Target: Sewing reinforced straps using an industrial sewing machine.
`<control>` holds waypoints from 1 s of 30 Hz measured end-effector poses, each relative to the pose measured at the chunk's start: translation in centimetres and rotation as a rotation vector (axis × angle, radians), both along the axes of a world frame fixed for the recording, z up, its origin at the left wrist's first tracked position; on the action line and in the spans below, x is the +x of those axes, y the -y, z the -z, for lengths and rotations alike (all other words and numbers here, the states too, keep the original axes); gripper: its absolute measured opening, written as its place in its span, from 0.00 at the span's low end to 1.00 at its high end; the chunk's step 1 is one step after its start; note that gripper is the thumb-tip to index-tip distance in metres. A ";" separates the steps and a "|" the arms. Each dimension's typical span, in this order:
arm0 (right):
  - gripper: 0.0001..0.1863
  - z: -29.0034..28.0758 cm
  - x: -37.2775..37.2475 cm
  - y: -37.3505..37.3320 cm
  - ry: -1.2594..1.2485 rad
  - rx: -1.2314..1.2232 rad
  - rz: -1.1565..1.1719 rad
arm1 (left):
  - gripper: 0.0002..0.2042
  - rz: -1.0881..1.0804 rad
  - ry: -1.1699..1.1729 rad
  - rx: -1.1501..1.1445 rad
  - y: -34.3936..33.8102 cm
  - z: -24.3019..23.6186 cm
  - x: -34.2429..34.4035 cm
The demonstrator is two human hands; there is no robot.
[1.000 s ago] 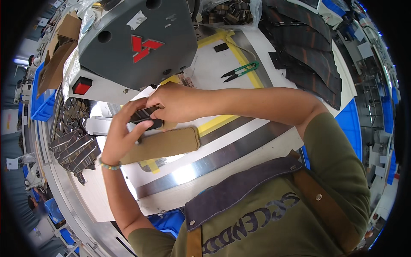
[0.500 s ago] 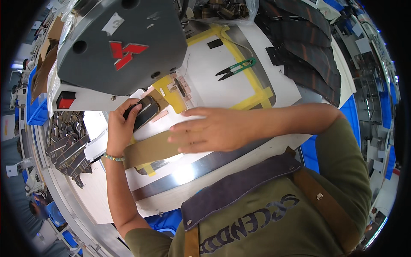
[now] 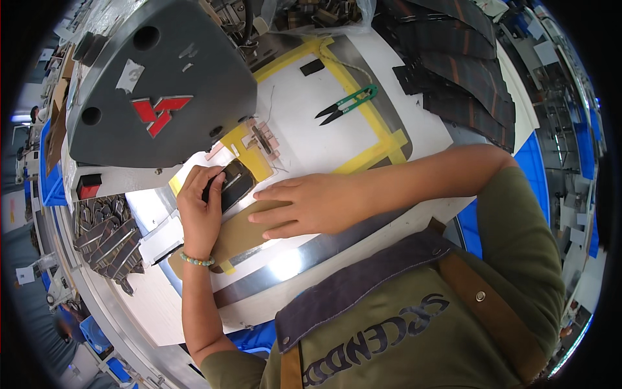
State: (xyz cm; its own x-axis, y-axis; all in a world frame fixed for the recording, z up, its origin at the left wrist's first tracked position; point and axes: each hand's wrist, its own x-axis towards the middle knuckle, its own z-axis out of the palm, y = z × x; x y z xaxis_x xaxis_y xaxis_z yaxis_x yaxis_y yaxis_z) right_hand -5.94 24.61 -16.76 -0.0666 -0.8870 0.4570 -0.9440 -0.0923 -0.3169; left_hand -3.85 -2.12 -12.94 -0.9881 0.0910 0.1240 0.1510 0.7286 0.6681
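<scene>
Fabric piece (image 3: 232, 183), dark, lies on the table (image 3: 304, 136) under the sewing machine head (image 3: 155, 84); left hand (image 3: 201, 211) has its grip closed on it, right hand (image 3: 311, 204) flat, fingers spread, on brown cardboard template (image 3: 243, 233).

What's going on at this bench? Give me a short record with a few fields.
left hand: left hand grips a small dark piece
right hand: right hand lies flat on a tan strip
machine: grey sewing machine head above the hands
tool: green snips lie apart inside a yellow tape frame
stock: dark cut pieces stacked at left
</scene>
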 end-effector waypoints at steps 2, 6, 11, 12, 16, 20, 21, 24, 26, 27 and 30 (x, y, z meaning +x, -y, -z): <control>0.20 -0.6 -0.7 -1.1 0.029 -0.042 -0.009 | 0.04 0.020 -0.025 -0.006 0.4 0.0 -0.8; 0.15 -3.6 -4.8 -2.8 0.111 0.149 0.086 | 0.06 -0.007 0.012 0.077 1.5 0.7 -2.8; 0.18 -0.3 -9.3 -2.8 -0.088 0.022 0.359 | 0.13 -0.077 0.171 0.141 1.8 3.0 -4.4; 0.20 -0.2 -9.7 -2.8 -0.101 0.035 0.397 | 0.14 -0.104 0.152 0.165 1.5 3.0 -4.3; 0.26 0.4 -10.7 -3.3 -0.045 0.082 0.456 | 0.15 -0.121 0.073 0.163 1.6 3.6 -4.3; 0.21 -0.1 -10.7 -3.6 0.011 0.044 0.471 | 0.17 -0.146 0.111 0.144 2.2 3.7 -4.4; 0.21 -0.2 -10.6 -3.7 0.012 0.044 0.470 | 0.17 -0.135 0.105 0.165 2.2 3.7 -4.4; 0.13 -0.5 -10.6 -3.8 0.053 -0.093 0.466 | 0.18 -0.170 0.115 0.159 2.0 3.3 -4.3; 0.09 -0.5 -10.7 -3.8 0.047 -0.166 0.449 | 0.18 -0.182 0.109 0.201 1.5 3.3 -4.0; 0.09 -0.6 -10.6 -3.7 0.047 -0.167 0.448 | 0.18 -0.194 0.102 0.247 1.4 3.3 -3.9; 0.07 -1.0 -10.4 -3.7 0.035 -0.208 0.400 | 0.18 -0.180 0.088 0.215 1.5 3.5 -4.0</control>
